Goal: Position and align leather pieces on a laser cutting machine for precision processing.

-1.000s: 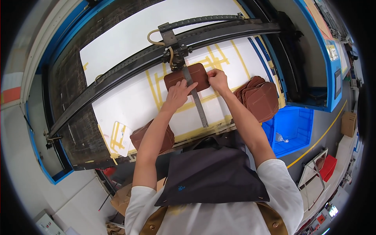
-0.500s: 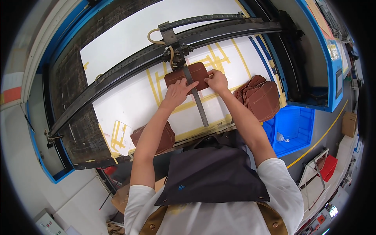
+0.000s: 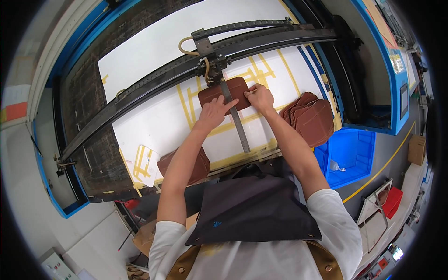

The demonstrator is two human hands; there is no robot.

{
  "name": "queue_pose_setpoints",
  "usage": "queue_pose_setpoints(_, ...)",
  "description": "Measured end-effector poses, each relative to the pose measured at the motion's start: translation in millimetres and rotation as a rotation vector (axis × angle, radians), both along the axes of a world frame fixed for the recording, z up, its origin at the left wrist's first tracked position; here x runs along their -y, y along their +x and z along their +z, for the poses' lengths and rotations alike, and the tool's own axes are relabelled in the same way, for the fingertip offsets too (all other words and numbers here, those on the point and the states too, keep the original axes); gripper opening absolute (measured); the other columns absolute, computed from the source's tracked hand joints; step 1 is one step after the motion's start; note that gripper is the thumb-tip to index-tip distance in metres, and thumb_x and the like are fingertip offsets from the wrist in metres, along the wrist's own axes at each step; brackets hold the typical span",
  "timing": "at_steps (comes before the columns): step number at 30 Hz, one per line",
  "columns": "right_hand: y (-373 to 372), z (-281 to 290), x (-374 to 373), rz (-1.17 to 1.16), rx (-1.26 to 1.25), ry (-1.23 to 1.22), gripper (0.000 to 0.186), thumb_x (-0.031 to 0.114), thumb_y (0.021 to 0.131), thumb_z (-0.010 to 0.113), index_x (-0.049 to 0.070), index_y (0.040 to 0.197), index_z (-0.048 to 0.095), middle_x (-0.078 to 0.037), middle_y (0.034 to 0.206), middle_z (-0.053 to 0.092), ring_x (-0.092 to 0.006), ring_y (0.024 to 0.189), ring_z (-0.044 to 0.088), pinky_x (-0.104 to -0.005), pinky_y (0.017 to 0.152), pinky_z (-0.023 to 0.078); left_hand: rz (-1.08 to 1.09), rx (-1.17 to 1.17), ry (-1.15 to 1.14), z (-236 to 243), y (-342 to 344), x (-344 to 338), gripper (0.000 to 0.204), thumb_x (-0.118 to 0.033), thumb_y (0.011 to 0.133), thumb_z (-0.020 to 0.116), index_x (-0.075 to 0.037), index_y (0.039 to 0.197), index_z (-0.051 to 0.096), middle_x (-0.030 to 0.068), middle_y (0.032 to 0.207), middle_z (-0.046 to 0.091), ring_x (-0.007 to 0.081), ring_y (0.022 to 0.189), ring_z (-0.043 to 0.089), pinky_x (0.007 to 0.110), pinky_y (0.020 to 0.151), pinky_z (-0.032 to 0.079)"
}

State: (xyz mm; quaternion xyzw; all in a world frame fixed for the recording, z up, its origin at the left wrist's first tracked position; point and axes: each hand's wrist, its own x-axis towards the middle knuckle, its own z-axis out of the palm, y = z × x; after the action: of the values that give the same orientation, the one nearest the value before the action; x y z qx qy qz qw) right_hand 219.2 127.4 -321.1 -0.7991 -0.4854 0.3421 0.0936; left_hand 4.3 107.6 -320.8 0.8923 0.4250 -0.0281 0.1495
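Observation:
A brown rounded leather piece [image 3: 210, 97] lies under the black cutting head [image 3: 211, 70] on the white, yellow-taped work surface [image 3: 149, 119]. A steel ruler [image 3: 238, 130] crosses it, pointing toward my body. My left hand [image 3: 213, 111] rests with fingers apart on leather and ruler. At the piece's right edge, my right hand [image 3: 259, 98] pinches the leather between thumb and finger. A stack of similar pieces [image 3: 313, 123] sits to the right, and another [image 3: 196, 170] lies partly behind my left forearm.
The machine's black gantry [image 3: 135, 88] spans the bed. A taped white template [image 3: 144, 165] lies at front left. Right of the bed are a blue side housing [image 3: 400, 114], a blue plastic crate [image 3: 350, 154], a cardboard box [image 3: 415, 149] and a red bin [image 3: 393, 203].
The whole view has shifted very slightly. Both hands, the leather piece and the ruler stay in nearly the same places on the bed.

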Motion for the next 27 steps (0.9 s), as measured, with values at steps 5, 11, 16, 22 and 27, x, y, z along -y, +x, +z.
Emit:
queue_pose_setpoints(5,7,-10,0,0.002,-0.068,0.015,0.028,0.027,0.075,0.08,0.013,0.098,0.07,-0.012,0.092,0.074,-0.0319,0.092,0.071,-0.0422,0.08,0.055,0.014,-0.008,-0.03,8,3,0,0.072,0.003,0.083,0.051,-0.038,0.142,0.053,0.0091,0.095,0.053,0.0256,0.082,0.061,0.039,0.063,0.052)
queue_pose_setpoints(11,6,-12,2,-0.003,-0.081,0.034,0.028,0.027,0.076,0.079,0.012,0.098,0.069,-0.011,0.092,0.074,-0.0318,0.091,0.07,-0.0421,0.08,0.055,0.036,0.032,-0.021,7,-1,2,0.068,0.001,0.084,0.051,-0.036,0.141,0.055,0.0086,0.094,0.053,0.0257,0.084,0.061,0.04,0.067,0.053)
queue_pose_setpoints(16,6,-12,2,0.003,-0.089,0.038,0.029,0.027,0.077,0.078,0.011,0.099,0.069,-0.01,0.088,0.073,-0.0298,0.088,0.071,-0.0408,0.078,0.054,0.044,0.049,0.002,7,-1,2,0.063,-0.002,0.085,0.053,-0.034,0.139,0.057,0.0079,0.092,0.053,0.025,0.085,0.062,0.039,0.068,0.054)
queue_pose_setpoints(22,7,-15,3,-0.001,-0.097,0.034,0.028,0.028,0.076,0.079,0.012,0.098,0.069,-0.012,0.089,0.074,-0.0324,0.09,0.071,-0.0428,0.079,0.055,0.007,0.108,0.059,6,-2,1,0.054,-0.003,0.084,0.056,-0.027,0.132,0.062,0.0057,0.093,0.055,0.024,0.085,0.062,0.037,0.067,0.055)
queue_pose_setpoints(27,8,-18,3,0.005,-0.104,0.05,0.029,0.028,0.076,0.079,0.012,0.098,0.069,-0.012,0.089,0.074,-0.0325,0.09,0.071,-0.043,0.079,0.055,-0.006,0.138,0.064,5,2,-3,0.048,-0.004,0.084,0.056,-0.023,0.127,0.065,0.0054,0.093,0.055,0.0236,0.087,0.063,0.038,0.067,0.055)
